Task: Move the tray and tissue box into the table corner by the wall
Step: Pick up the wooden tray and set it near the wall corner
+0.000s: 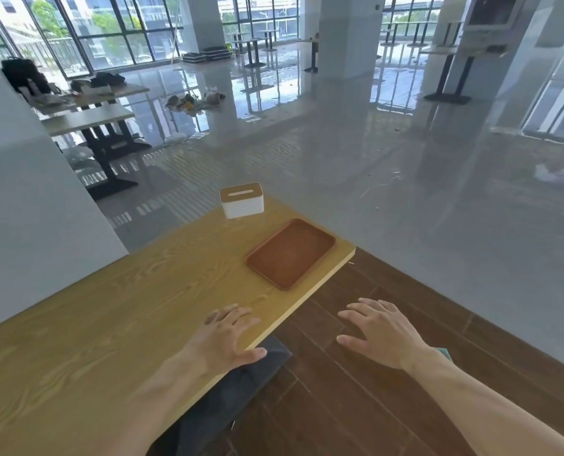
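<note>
A brown rectangular tray (290, 253) lies empty near the far right corner of the wooden table (116, 311). Just beyond it, at the table's far edge, stands a white tissue box (242, 200) with a wooden lid. My left hand (228, 337) hovers over the table's right edge, fingers spread, holding nothing, a little short of the tray. My right hand (381, 332) is out past the edge above the dark floor, also spread and empty. Neither hand touches the tray or the box.
A grey-white wall (20, 205) runs along the table's left side. A dark seat (234, 390) sits under the table's right edge. Other tables (89, 118) and clutter stand farther back on the glossy floor.
</note>
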The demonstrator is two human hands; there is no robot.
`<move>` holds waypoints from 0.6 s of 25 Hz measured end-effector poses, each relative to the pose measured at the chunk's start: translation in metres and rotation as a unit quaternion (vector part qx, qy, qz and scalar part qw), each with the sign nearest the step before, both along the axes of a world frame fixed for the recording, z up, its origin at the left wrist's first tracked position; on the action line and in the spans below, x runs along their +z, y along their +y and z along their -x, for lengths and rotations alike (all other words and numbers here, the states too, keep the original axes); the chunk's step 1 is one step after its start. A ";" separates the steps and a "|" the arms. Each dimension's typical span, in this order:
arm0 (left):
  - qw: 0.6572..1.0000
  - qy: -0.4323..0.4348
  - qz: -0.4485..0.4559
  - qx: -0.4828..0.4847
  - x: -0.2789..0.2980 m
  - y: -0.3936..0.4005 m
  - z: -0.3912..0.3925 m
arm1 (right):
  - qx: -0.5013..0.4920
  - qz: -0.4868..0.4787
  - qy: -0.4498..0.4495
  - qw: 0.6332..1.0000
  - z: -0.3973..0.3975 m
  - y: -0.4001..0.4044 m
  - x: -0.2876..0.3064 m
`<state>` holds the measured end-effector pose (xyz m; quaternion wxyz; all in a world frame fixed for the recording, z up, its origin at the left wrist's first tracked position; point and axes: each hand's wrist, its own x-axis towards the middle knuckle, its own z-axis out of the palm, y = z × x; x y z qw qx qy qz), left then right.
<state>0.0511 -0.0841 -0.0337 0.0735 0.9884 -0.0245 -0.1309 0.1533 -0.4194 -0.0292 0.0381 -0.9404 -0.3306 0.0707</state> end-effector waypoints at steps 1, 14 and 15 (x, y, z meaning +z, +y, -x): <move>1.000 0.010 0.006 0.003 -0.002 0.000 -0.004 | 0.002 0.001 0.002 1.000 -0.005 0.000 -0.004; 0.996 0.077 0.045 0.031 -0.035 0.037 -0.113 | 0.031 0.031 0.031 0.999 -0.125 0.036 -0.029; 0.995 0.079 0.047 0.037 -0.038 0.043 -0.125 | 0.036 0.033 0.029 0.998 -0.140 0.043 -0.029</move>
